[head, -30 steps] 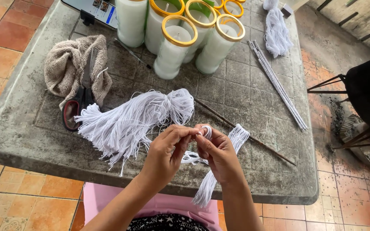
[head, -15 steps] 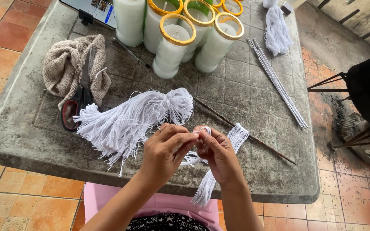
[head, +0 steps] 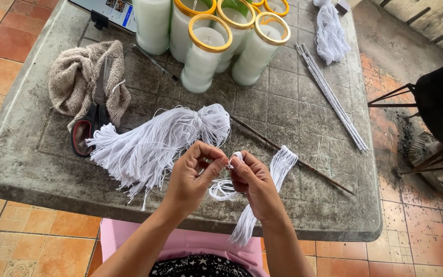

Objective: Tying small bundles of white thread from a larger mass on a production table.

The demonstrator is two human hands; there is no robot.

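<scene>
Hands: left hand (head: 193, 177), right hand (head: 252, 179) pinched shut on white string (head: 225, 189) above stone table (head: 303, 123).

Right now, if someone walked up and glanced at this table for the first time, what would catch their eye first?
Probably the big bundle of white string fanned across the middle of the grey stone table, just above the left hand and right hand, whose fingers pinch a thin white strand at the near edge. Next, the cluster of tall white candles in gold-rimmed glasses at the far side, and the red-handled scissors lying against a beige cloth at the left.
</scene>
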